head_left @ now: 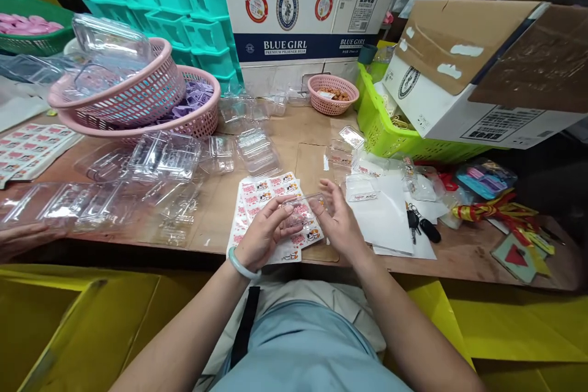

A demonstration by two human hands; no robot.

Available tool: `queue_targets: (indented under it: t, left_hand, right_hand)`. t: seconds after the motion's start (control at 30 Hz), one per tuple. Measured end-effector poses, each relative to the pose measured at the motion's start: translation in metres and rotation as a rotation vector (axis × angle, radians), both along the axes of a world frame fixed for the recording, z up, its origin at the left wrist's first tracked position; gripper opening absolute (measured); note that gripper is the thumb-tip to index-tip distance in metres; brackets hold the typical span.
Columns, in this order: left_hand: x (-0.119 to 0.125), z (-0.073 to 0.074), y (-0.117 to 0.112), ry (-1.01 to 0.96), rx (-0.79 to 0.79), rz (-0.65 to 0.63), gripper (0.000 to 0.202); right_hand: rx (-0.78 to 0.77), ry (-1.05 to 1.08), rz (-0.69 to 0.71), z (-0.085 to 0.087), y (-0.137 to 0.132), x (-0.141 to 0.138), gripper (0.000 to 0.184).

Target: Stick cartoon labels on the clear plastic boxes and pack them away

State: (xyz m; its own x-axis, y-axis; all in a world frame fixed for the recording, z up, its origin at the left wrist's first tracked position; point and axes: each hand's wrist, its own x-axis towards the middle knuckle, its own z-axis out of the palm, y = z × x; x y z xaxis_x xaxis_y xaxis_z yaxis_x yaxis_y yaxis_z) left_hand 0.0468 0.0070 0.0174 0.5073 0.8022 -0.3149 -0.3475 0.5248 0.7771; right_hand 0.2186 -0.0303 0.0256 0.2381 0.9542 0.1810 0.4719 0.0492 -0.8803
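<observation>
My left hand (265, 234) and my right hand (337, 217) together hold a small clear plastic case (302, 207) just above a fanned stack of printed sticker sheets (257, 195) near the table's front edge. The fingers of both hands pinch the case at its two ends. A pale green bangle (239, 264) sits on my left wrist. More clear plastic cases (177, 156) lie scattered to the left on the wooden table (463, 254).
Stacked pink baskets (138, 95) stand at back left, a small pink basket (332, 93) at back centre, a green crate (390, 135) under a cardboard box (463, 67) at right. Keys (420, 223) lie on white sheets. Another person's hand (21, 237) shows at far left.
</observation>
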Motion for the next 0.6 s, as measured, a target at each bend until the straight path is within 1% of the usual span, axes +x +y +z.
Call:
queue_targets:
  t: [0.03, 0.07, 0.13, 0.17, 0.2, 0.27, 0.43, 0.6]
  left_hand:
    - [0.0, -0.001, 0.0, 0.004, -0.007, 0.012, 0.034]
    - [0.0, -0.001, 0.0, 0.01, -0.008, 0.023, 0.035]
    - [-0.001, -0.003, -0.001, 0.038, 0.006, 0.046, 0.039]
    - [-0.002, -0.004, -0.001, 0.06, 0.017, 0.059, 0.041]
    - [-0.002, -0.005, 0.0, 0.082, 0.029, 0.071, 0.043]
    - [-0.001, -0.005, 0.0, 0.125, 0.05, 0.093, 0.047]
    - [0.003, -0.007, -0.002, 0.157, 0.083, 0.098, 0.05]
    - [0.006, -0.009, -0.003, 0.208, 0.099, 0.099, 0.053]
  right_hand:
    - [0.107, -0.125, -0.006, 0.004, -0.002, 0.0, 0.041]
    - [0.204, -0.245, 0.019, 0.009, -0.004, 0.0, 0.033]
    - [0.319, -0.439, 0.147, 0.018, -0.008, -0.001, 0.019]
    - [0.34, -0.507, 0.22, 0.021, -0.009, -0.002, 0.017]
    - [0.346, -0.559, 0.275, 0.024, -0.01, -0.003, 0.017]
    - [0.347, -0.618, 0.316, 0.025, -0.01, -0.005, 0.017]
    - [0.306, -0.66, 0.323, 0.021, -0.007, -0.004, 0.013]
    - [0.198, -0.734, 0.338, 0.023, -0.008, -0.002, 0.015]
